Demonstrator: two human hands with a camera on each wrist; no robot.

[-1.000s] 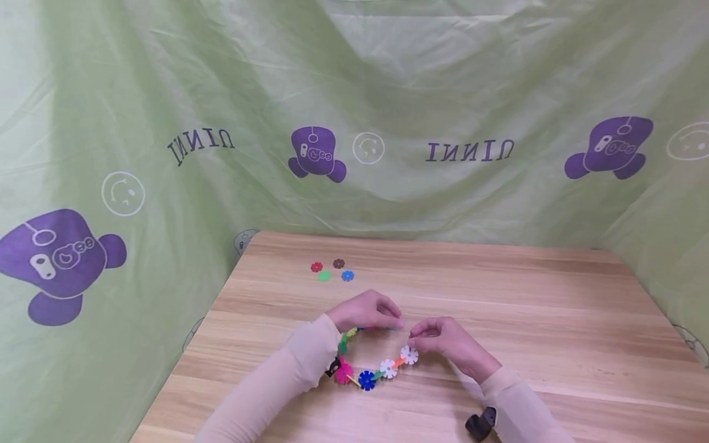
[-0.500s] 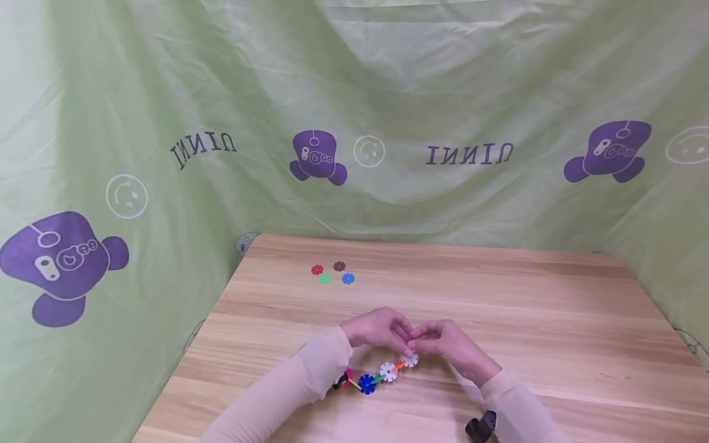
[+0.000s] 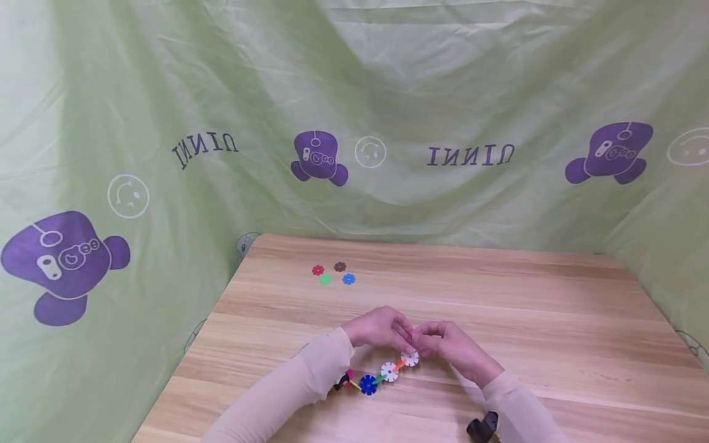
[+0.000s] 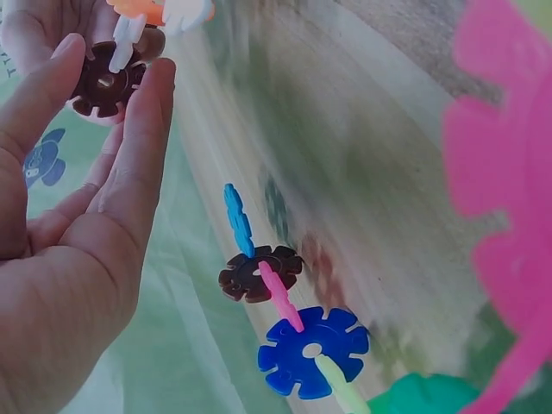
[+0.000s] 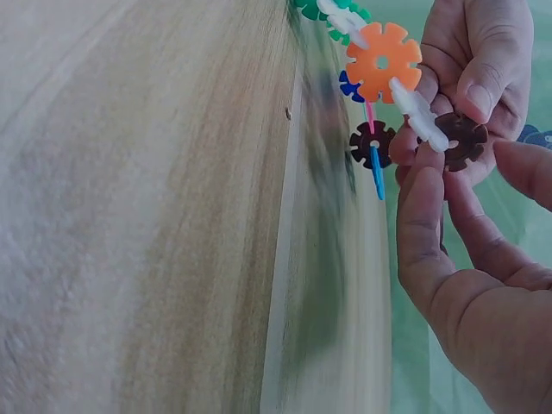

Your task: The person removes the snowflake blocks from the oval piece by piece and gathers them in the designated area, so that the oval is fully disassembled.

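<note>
My left hand (image 3: 379, 327) and right hand (image 3: 458, 349) meet fingertip to fingertip over the table. Between them they pinch a brown interlocking disc (image 4: 102, 93), notched round its rim. Slotted into it is a white disc (image 5: 417, 114), joined in turn to an orange disc (image 5: 383, 63). From there the colourful chain curves round through a blue disc (image 3: 368, 384) and a pink disc (image 4: 492, 164) near my left wrist. A light blue disc (image 4: 238, 221) forms its other end, unheld, fitted to a second brown disc (image 5: 373, 145). My left forearm hides part of the chain in the head view.
Toward the back left of the wooden table (image 3: 526, 295) lie several loose discs: red (image 3: 318, 270), brown (image 3: 340, 266), green (image 3: 325, 279) and light blue (image 3: 348, 279). Green printed cloth (image 3: 388, 203) hangs behind and beside the table.
My left hand has moved right and toward me until its fingers met the right hand's at the brown disc. The right hand has barely shifted; the loose discs stay put.
</note>
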